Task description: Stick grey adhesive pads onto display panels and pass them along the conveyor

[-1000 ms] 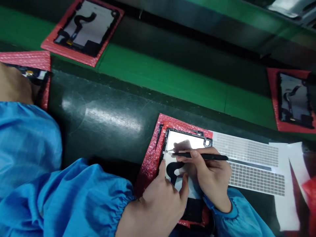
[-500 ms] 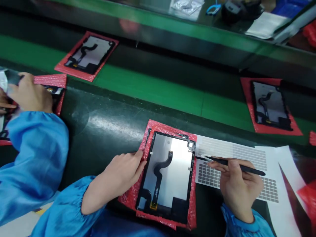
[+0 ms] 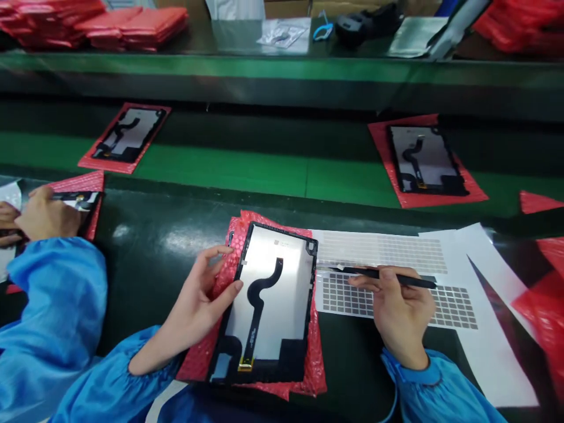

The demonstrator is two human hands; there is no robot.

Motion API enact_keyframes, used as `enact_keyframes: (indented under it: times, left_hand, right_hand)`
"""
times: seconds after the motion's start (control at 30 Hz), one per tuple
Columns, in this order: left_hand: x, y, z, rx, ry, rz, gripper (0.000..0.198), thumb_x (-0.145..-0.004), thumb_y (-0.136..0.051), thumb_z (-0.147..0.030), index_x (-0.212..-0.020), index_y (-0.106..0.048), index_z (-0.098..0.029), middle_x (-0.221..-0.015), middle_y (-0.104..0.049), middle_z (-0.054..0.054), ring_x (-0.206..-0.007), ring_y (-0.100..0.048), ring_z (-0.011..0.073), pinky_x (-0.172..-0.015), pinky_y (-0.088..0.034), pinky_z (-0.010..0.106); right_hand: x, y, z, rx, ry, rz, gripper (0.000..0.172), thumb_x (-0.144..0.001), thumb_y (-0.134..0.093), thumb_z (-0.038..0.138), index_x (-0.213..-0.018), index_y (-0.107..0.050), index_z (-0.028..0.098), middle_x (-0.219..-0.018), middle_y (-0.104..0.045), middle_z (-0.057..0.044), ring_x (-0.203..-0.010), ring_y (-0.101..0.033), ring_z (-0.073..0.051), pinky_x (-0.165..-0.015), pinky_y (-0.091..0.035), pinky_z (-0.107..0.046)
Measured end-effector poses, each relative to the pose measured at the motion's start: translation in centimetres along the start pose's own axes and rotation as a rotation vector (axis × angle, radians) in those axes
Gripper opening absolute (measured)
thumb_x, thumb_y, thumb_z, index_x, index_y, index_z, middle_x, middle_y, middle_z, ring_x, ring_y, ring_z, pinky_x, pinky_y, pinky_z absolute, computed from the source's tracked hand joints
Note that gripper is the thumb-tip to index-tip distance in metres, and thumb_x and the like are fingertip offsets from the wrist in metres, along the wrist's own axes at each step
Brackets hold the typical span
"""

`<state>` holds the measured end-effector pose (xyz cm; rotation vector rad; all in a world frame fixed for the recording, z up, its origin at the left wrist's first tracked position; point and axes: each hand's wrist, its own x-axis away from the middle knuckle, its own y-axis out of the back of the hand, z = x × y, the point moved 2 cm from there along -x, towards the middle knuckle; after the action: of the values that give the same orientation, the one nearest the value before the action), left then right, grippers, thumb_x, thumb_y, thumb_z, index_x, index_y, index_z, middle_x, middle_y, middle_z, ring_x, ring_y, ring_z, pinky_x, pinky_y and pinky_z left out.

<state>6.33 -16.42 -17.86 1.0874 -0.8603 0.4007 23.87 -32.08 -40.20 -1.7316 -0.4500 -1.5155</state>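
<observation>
1. Since half a second ago, the left hand has shifted, its thumb now over the left edge of the screen.
2. That thumb and forefinger stand apart; whether they pinch anything, I cannot tell.
3. The right hand holds black tweezers between thumb and fingers, their tips over the sticker sheet, near the screen's right edge.
4. The screen lies on a red bubble pouch on the near side of the bench, a black ribbon cable curving along its pale surface.
5. Farther off, a second screen lies left and a third screen right.
6. At left, a co-worker's hand is bent beside another red pouch.
7. Red packs are stacked on the far left shelf.
</observation>
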Motion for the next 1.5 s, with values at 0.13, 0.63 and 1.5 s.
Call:
enact_keyframes:
  times: [0.13, 0.63, 1.5]
  left_hand:
    - [-3.8, 0.1, -5.2, -0.056, -0.152, -0.03, 0.06, -0.084, -0.081, -0.027, -0.133, -0.046, -0.028, -0.094, -0.073, 0.001, -0.067, -0.069, 0.0155, -0.061, -0.061, 0.028]
    - [-33.8, -2.7, -7.8, -0.301, -0.456, -0.219, 0.073, -0.079, -0.071, -0.018, -0.145, -0.043, -0.012, -0.138, -0.063, 0.02, -0.137, -0.056, 0.0329, -0.117, -0.042, 0.05]
    - [-3.2, 5.3, 3.9, -0.777, -0.225, 0.08, 0.055, -0.102, -0.052, -0.04, -0.153, -0.047, -0.022, -0.125, -0.061, 0.01, -0.092, -0.068, 0.0202, -0.081, -0.06, 0.038]
  right_hand:
    - [-0.3, 0.5, 0.1, -0.066, -0.002, -0.011, 0.018, -0.094, -0.078, 0.035, -0.093, -0.068, 0.02, -0.073, -0.079, 0.001, -0.059, -0.08, -0.021, -0.056, -0.067, -0.03]
    - [-1.2, 0.7, -0.8, -0.08, -0.06, -0.014, 0.023, -0.091, -0.08, 0.038, -0.093, -0.068, 0.019, -0.065, -0.078, -0.001, -0.06, -0.08, -0.019, -0.063, -0.067, -0.026]
    - [2.9, -15.4, 1.3, 0.172, -0.121, 0.329, 0.016, -0.092, -0.079, 0.034, -0.087, -0.072, 0.021, -0.076, -0.083, -0.006, -0.06, -0.081, -0.025, -0.06, -0.071, -0.034]
